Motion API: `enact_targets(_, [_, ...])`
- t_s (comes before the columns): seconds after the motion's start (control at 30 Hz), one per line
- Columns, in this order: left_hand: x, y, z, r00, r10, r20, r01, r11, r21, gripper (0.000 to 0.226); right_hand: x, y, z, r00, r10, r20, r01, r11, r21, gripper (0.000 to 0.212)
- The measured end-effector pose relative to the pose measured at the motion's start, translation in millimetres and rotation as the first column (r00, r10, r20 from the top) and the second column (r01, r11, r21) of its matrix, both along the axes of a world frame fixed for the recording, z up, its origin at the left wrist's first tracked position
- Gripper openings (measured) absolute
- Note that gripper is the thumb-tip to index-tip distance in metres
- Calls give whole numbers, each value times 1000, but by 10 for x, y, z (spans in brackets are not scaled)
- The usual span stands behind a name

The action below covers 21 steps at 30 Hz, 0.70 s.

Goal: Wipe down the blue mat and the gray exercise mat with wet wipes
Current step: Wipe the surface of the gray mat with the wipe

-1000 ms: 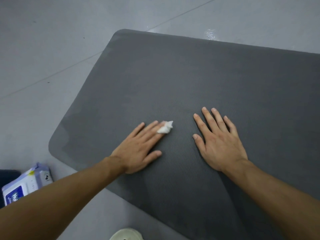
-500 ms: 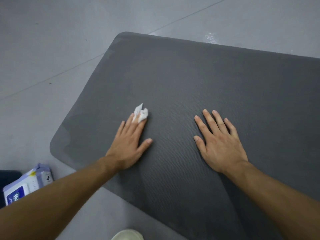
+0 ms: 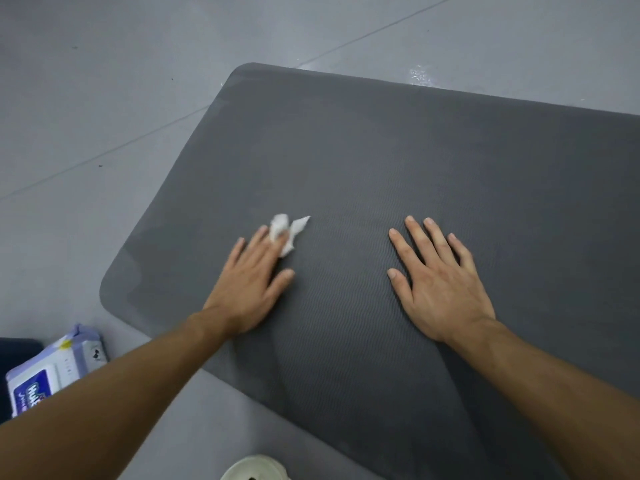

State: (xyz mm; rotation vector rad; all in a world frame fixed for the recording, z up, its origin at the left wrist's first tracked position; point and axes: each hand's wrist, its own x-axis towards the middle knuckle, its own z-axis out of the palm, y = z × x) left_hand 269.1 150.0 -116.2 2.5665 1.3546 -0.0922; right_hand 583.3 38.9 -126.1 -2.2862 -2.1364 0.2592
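White and crumpled, the wet wipe [image 3: 285,232] sits under the tips of the fingers [image 3: 258,245] of the left hand [image 3: 247,292], which lie straight and close together and press it flat to the gray exercise mat [image 3: 433,150]; nothing is curled round it, and part of the wad pokes out beyond them. That hand rests palm-down near the mat's left end. The right hand [image 3: 441,285] lies well apart from it, palm-down too, its fingers [image 3: 417,235] spread and straight, holding nothing, and it seems to brace the mat. The mat lies flat on the grey floor [image 3: 104,81], its rounded corners in view at the left. Darker patches near the left corner look damp, so I judge that end to be wiped at least in part; the stretch ahead of the hands and off to the right shows no such marks, and most of it is probably left to do. A pack of wipes [image 3: 52,372] lies on the floor just beside the near-left corner. A dark blue edge [image 3: 15,362] shows at the far left; whether that is the blue mat, or whether it is wiped, I cannot tell
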Motion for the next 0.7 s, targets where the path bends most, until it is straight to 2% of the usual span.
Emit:
enact_targets(0.1, [-268, 186, 18, 964, 263, -20, -264, 964, -29, 78, 0, -1, -4, 1000, 1, -6, -1, 1000, 4, 67])
enact_targets(0.17, [-373, 251, 48, 941, 338, -35, -339, 940, -32, 81, 4, -3, -6, 1000, 0, -11, 0, 1000, 9, 67])
enact_targets(0.23, [-370, 248, 53, 943, 334, 1, -334, 942, -46, 81, 8, -4, -8, 1000, 1, -10, -1, 1000, 14, 67])
enact_targets(0.4, [82, -122, 40, 998, -21, 66, 26, 997, -73, 80, 4, -3, -6, 1000, 0, -11, 0, 1000, 12, 68])
enact_targets(0.57, [565, -714, 63, 969, -247, 7, 247, 965, -83, 78, -1, 1, 2, 1000, -7, -3, 7, 1000, 18, 68])
enact_targets(0.7, [570, -851, 101, 937, -350, -13, 348, 933, -90, 77, -3, 4, -5, 1000, -10, -11, 10, 1000, 22, 68])
